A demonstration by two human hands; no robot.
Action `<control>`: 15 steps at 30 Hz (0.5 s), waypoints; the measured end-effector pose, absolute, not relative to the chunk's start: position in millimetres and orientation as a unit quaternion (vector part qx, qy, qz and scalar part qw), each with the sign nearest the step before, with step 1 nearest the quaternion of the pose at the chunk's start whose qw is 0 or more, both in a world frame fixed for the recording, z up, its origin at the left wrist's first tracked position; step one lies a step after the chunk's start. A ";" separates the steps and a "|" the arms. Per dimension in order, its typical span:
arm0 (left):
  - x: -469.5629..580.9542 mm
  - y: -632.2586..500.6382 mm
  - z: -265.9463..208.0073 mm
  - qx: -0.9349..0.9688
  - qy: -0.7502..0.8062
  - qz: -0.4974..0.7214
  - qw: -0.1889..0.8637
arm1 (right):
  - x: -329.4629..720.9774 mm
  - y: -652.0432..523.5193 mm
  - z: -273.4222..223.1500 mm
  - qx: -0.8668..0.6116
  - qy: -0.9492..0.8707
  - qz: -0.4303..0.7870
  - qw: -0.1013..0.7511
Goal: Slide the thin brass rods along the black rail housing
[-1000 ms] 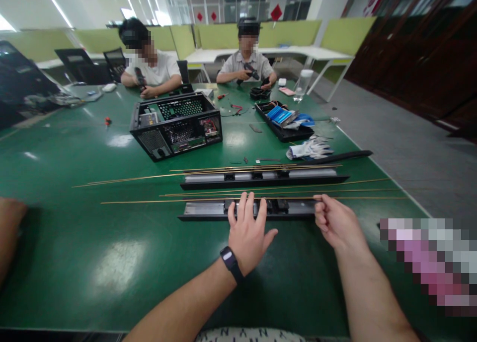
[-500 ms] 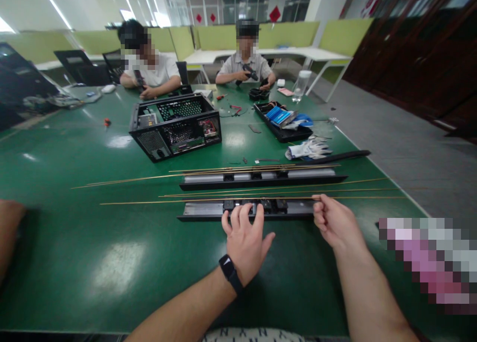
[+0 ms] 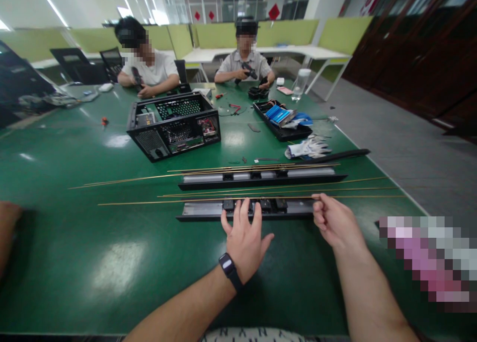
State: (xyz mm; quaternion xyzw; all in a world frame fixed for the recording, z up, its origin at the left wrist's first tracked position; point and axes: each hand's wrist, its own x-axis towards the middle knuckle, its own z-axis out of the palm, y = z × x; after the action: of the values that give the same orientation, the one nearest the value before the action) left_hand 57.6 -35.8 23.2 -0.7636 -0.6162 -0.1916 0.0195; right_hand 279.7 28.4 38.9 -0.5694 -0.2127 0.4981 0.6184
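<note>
My left hand (image 3: 246, 242), with a dark watch on its wrist, lies over the near metal rail (image 3: 203, 209). Its fingers are spread, with the fingertips at the black blocks (image 3: 281, 204) on that rail and close to a thin brass-coloured rod (image 3: 130, 203). My right hand (image 3: 337, 223) is closed, thumb and forefinger pinching this long rod at the rail's right end. Other thin rods lie just behind it. Farther back sits a second rail (image 3: 313, 175) with dark blocks and more rods across it.
An open black computer case (image 3: 173, 128) stands on the green table (image 3: 74, 262). Gloves (image 3: 309, 148) and a black tray (image 3: 283, 131) with blue items are at the right. Two people sit across the table holding tools. Another person's arm (image 3: 7, 228) shows at the left edge.
The fingers of my left hand have straightened and reach slightly farther forward over the blocks. My right hand keeps its pinch in nearly the same place. The view has shifted slightly.
</note>
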 end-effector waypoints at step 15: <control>57.8 -34.1 19.5 -0.757 -0.624 -0.195 0.024 | 283.0 29.9 33.3 -0.566 -0.217 0.500 0.619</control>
State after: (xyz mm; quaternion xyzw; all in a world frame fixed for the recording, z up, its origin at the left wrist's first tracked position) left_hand 57.8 -34.1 19.5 -0.7567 -0.6236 -0.1949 0.0239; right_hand 283.0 29.9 33.3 -0.5659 -0.2165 0.4999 0.6189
